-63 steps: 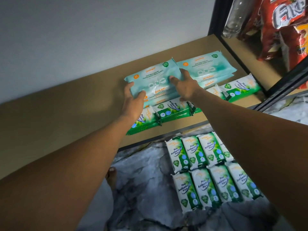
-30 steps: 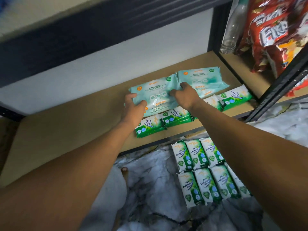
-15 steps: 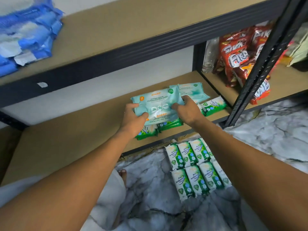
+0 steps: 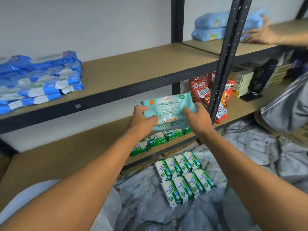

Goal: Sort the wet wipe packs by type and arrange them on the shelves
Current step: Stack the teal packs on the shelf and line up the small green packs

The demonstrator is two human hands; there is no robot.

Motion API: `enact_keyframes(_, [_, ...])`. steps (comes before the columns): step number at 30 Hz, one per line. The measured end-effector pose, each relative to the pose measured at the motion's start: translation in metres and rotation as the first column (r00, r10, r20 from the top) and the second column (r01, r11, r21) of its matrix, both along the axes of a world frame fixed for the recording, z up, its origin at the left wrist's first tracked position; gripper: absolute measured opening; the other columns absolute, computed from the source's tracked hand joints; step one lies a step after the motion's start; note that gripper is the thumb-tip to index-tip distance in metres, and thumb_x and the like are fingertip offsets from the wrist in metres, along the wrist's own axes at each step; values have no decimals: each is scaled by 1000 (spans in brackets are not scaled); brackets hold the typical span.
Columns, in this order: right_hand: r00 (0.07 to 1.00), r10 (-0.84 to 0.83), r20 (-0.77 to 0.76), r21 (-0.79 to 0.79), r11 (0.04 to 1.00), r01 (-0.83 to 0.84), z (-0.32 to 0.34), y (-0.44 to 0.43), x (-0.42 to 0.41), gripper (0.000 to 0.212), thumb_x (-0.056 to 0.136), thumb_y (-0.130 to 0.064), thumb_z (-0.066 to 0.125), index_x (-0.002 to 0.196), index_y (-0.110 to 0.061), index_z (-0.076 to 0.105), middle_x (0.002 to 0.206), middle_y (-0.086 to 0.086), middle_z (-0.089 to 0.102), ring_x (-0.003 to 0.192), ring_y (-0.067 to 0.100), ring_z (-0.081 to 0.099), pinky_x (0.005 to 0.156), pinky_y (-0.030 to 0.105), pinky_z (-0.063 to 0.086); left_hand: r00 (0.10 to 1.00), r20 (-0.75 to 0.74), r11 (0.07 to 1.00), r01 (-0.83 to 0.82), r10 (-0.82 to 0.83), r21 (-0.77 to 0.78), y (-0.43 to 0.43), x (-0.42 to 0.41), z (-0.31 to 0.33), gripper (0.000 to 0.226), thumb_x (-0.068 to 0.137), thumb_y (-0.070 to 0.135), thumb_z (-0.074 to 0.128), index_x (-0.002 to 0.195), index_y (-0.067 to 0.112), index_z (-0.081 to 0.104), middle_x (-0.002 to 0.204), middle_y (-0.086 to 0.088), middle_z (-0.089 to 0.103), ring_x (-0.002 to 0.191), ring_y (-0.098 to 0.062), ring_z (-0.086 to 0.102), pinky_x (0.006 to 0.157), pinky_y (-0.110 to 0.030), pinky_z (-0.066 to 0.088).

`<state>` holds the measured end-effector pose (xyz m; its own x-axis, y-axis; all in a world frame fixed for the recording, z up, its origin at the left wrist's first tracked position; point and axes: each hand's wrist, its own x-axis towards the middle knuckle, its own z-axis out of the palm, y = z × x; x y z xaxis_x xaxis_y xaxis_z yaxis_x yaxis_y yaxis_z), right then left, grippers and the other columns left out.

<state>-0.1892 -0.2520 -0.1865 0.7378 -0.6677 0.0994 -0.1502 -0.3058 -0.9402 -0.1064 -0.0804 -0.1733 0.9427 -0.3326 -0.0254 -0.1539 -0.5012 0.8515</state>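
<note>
Two teal wipe packs (image 4: 168,112), stacked, are held in the air in front of the lower shelf (image 4: 66,157), above a row of green packs (image 4: 156,139) at its front edge. The left hand (image 4: 141,120) and right hand (image 4: 198,119) grasp the stack at its two ends, thumbs on top and fingers (image 4: 150,117) clenched around the edges. More green packs (image 4: 183,177) lie in two rows on the marbled floor (image 4: 258,155); blue packs (image 4: 38,80) are piled on the upper shelf (image 4: 141,67).

The step in hand appears to be carrying the teal packs to a place of their own. The next move calls for choosing a bare stretch of shelf and setting the stack down flat, clear of the other types.

Whether the stack holds more than two packs cannot be told. A second person's hand (image 4: 260,34), at the upper right, is blurred, and the far-right goods are hard to make out.
</note>
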Motion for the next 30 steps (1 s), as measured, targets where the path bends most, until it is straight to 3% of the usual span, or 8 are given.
enact_keyframes(8, [992,-74,106,-79,994,82,84,20,-48,21,86,-35,56,103,-23,53,97,1,66,82,22,68,67,44,60,995,99,995,32,-22,-99,16,-46,79,50,82,35,67,126,29,44,95,21,48,93,-9,59,90,-38,52])
enact_keyframes(10, [986,-84,141,-110,989,100,107,26,-52,25,83,-39,55,102,-23,53,95,2,65,81,22,66,68,46,59,989,145,990,13,8,-140,22,-53,100,50,82,35,68,126,28,45,95,22,47,89,-5,57,83,-34,52])
enact_keyframes(14, [970,-68,233,-149,983,105,154,40,-48,28,88,-36,54,108,-16,55,93,-3,61,80,15,60,67,34,47,971,231,980,-8,54,-196,36,-54,145,50,82,34,68,126,28,45,101,14,51,83,2,53,64,-25,45])
enact_keyframes(18, [951,-8,308,-143,988,55,197,52,-22,26,88,-35,53,109,-19,55,94,-6,61,87,16,63,72,35,51,960,259,969,-46,110,-241,49,-37,187,51,83,36,67,129,26,45,106,12,53,85,3,52,72,-27,49])
enact_keyframes(22, [943,37,332,-159,987,17,238,59,14,24,88,-36,52,106,-20,55,90,-7,60,83,15,61,70,35,51,949,272,955,-80,161,-285,57,-13,220,50,87,33,65,132,23,45,94,19,46,78,5,49,60,-20,41])
enact_keyframes(25, [927,80,367,-163,986,-21,260,60,42,20,90,-34,51,105,-21,53,90,-6,58,78,11,57,66,32,47,933,296,942,-107,206,-317,61,9,243,49,86,31,66,130,24,45,95,17,48,78,5,51,56,-17,39])
enact_keyframes(30, [914,139,381,-96,989,-110,253,63,92,21,90,-31,52,110,-23,51,95,-8,59,85,11,59,74,34,50,892,365,947,-172,266,-270,67,54,248,47,81,33,67,122,33,44,102,11,59,86,-8,61,66,-28,49])
